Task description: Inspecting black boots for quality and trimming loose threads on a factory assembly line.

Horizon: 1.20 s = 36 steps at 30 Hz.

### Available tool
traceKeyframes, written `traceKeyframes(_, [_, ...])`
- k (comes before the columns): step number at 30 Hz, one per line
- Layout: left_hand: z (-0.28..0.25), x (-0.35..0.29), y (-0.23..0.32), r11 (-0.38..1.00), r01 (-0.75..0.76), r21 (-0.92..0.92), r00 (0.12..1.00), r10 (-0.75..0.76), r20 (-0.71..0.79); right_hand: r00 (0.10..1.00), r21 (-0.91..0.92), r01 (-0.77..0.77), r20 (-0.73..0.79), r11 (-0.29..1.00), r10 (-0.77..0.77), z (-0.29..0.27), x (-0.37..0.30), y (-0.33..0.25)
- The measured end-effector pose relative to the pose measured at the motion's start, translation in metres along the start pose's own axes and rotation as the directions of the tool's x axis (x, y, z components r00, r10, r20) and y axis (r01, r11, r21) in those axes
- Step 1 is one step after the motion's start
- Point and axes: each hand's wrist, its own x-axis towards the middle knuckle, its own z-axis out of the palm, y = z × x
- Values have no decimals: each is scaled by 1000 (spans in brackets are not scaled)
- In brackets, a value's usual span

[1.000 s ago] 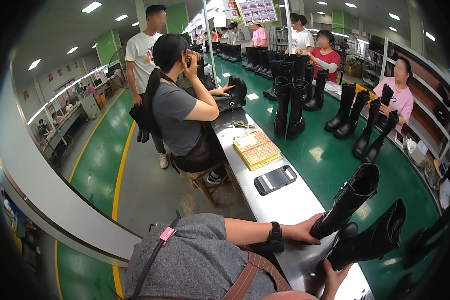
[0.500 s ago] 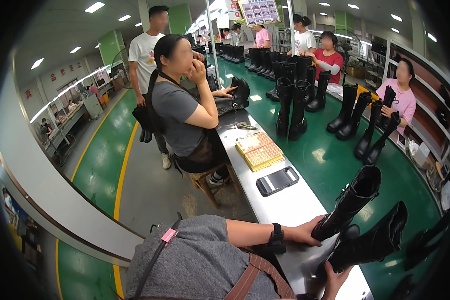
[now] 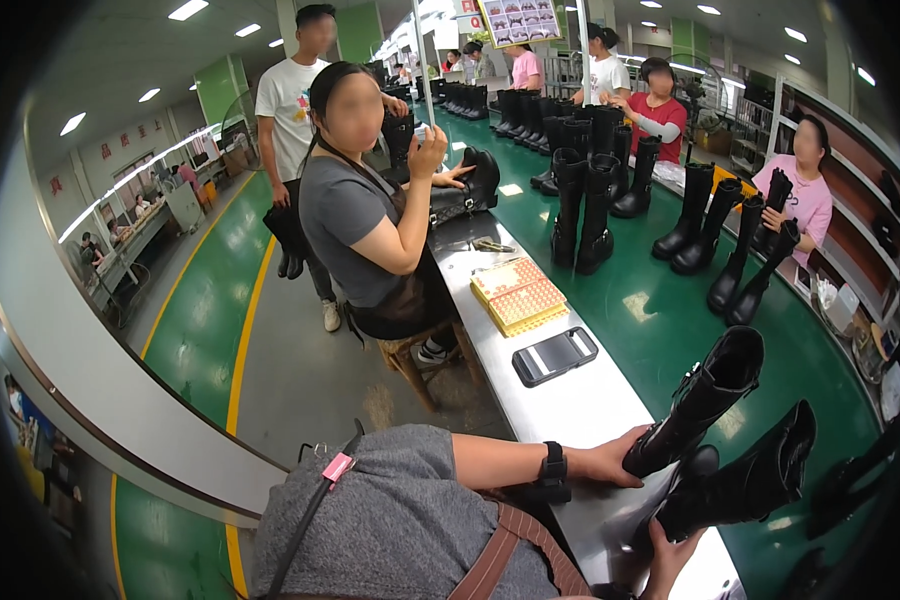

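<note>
Two tall black boots stand on the metal strip along my edge of the bench, at the lower right. My left hand (image 3: 618,458), with a black band at the wrist, grips the lower back of the farther boot (image 3: 708,395). The nearer boot (image 3: 745,475) leans to the right, and my right hand (image 3: 675,550) holds it low around the ankle. Both shafts gape at the top, and buckles show on the farther one. Some of my fingers are hidden behind the boots.
On the metal strip (image 3: 610,395) lie a black phone case (image 3: 555,357) and a yellow-and-orange stack (image 3: 520,295). Several black boots stand on the green bench (image 3: 640,290). A seated co-worker (image 3: 355,200) touches a boot (image 3: 480,180); others work across the bench.
The seated co-worker has turned their head this way and lowered a raised hand from the face. My hands and the two boots have hardly moved.
</note>
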Motion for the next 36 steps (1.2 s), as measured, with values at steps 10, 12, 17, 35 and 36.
traceKeyframes(10, [1,-1,4,1000,16,26,1000,-16,-9,1000,-18,2,-10,1000,-2,2,-2,-3])
traceKeyframes(12, [1,-1,5,999,28,20,1000,-28,-4,1000,-42,-1,-15,999,0,0,-1,-2])
traceKeyframes(17, [1,0,3,1000,1,29,1000,-1,-5,1000,-23,-27,-15,999,26,0,-2,-2])
traceKeyframes(35, [3,-2,2,999,-29,45,1000,30,-5,998,5,-24,-50,1000,24,2,-6,-9])
traceKeyframes(36, [2,-2,2,999,-27,38,1000,28,-5,998,-17,-25,-53,1000,25,2,-5,-9])
